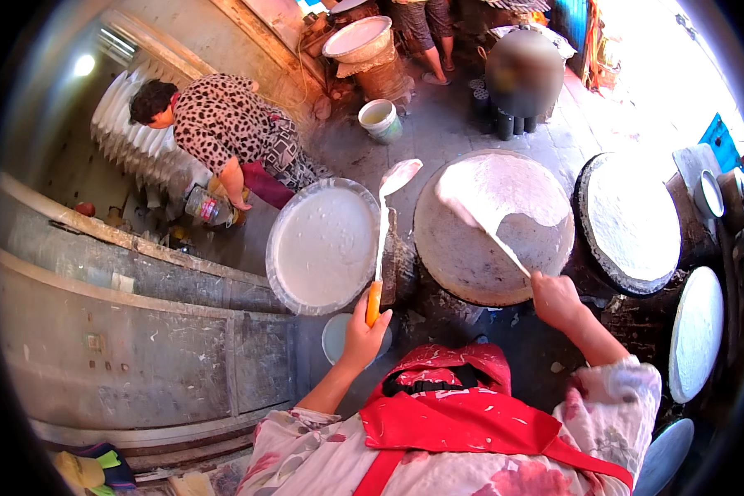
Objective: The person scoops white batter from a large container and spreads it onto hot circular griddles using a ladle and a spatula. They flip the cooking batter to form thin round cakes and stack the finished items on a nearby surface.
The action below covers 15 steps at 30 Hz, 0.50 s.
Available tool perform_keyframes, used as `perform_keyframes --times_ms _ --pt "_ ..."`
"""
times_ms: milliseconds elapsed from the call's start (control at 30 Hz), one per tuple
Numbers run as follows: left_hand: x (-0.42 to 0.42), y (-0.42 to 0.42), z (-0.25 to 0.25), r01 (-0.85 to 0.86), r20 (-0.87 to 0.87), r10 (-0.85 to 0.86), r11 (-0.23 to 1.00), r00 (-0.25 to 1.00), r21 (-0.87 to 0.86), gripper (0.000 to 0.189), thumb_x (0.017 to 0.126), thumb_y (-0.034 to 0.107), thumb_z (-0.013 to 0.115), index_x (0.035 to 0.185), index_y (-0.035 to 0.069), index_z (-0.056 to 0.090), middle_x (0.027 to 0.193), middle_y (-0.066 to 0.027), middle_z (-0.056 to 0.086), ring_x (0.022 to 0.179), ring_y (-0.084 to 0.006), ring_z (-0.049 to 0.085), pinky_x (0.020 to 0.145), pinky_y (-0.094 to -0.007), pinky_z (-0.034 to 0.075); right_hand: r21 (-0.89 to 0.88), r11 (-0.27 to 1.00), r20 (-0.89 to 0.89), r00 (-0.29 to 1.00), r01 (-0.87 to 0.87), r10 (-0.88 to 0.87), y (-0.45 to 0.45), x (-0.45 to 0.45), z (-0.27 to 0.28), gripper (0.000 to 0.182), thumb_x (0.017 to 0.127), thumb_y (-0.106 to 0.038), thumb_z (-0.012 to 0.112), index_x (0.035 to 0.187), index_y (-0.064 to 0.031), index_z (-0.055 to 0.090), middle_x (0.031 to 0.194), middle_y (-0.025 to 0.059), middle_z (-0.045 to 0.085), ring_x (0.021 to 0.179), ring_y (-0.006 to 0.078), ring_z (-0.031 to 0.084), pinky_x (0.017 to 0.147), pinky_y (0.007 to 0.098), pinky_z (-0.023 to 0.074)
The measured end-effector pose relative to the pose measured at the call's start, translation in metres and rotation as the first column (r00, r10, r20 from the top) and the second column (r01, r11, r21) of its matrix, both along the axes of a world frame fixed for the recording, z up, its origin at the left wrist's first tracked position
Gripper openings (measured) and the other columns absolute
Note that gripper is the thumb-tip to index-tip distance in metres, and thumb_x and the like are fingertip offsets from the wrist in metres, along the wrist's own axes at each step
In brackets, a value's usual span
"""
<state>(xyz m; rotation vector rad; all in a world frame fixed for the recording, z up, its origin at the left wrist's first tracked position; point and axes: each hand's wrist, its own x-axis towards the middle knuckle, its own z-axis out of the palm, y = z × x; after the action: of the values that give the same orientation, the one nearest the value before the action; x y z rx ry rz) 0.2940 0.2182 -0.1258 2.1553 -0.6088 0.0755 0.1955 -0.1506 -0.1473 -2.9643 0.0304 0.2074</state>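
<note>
My left hand point(363, 332) grips the orange handle of a batter-coated ladle point(379, 248), its bowl raised beyond a wide tub of white batter point(328, 248). My right hand point(555, 297) is closed on the thin handle of a spreading tool point(508, 251), whose far end meets the batter. White batter point(508, 186) covers the far part of the large round griddle point(483, 266); the near part shows bare, greyish surface. Right of it, a second round griddle point(632, 223) is covered with a white layer.
At left a person in a spotted top point(214, 118) bends beside a large plastic bottle point(208, 208). A bucket point(381, 121) stands on the floor ahead. Another person's legs point(434, 43) show farther off. More round griddles point(696, 335) line the right side. A wooden partition point(130, 347) runs along the left.
</note>
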Motion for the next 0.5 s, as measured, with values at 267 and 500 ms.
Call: perform_keyframes --times_ms 267,500 --pt "-0.007 -0.007 0.012 -0.189 -0.585 0.03 0.959 0.81 -0.212 0.052 0.087 0.015 0.062 0.134 0.006 0.04 0.067 0.0037 0.046 0.046 -0.0026 0.038 0.041 -0.0195 0.032 -0.039 0.993 0.107 0.988 0.113 -0.109 -0.04 0.043 -0.028 0.006 0.08 -0.009 0.05 0.081 -0.0032 0.051 0.061 0.0125 0.062 0.056 0.03 0.063 0.049 0.0399 0.0501" --pt "-0.023 0.013 0.01 -0.287 -0.672 0.076 0.935 0.737 -0.209 0.052 0.088 0.013 0.06 0.135 0.008 0.038 0.063 0.0048 0.041 0.043 -0.003 0.037 0.038 -0.0199 0.03 0.011 0.999 0.096 0.995 -0.04 0.039 -0.034 -0.013 -0.007 0.007 0.078 -0.01 0.051 0.078 -0.003 0.051 0.059 0.0158 0.058 0.055 0.032 0.062 0.052 0.043 0.048"
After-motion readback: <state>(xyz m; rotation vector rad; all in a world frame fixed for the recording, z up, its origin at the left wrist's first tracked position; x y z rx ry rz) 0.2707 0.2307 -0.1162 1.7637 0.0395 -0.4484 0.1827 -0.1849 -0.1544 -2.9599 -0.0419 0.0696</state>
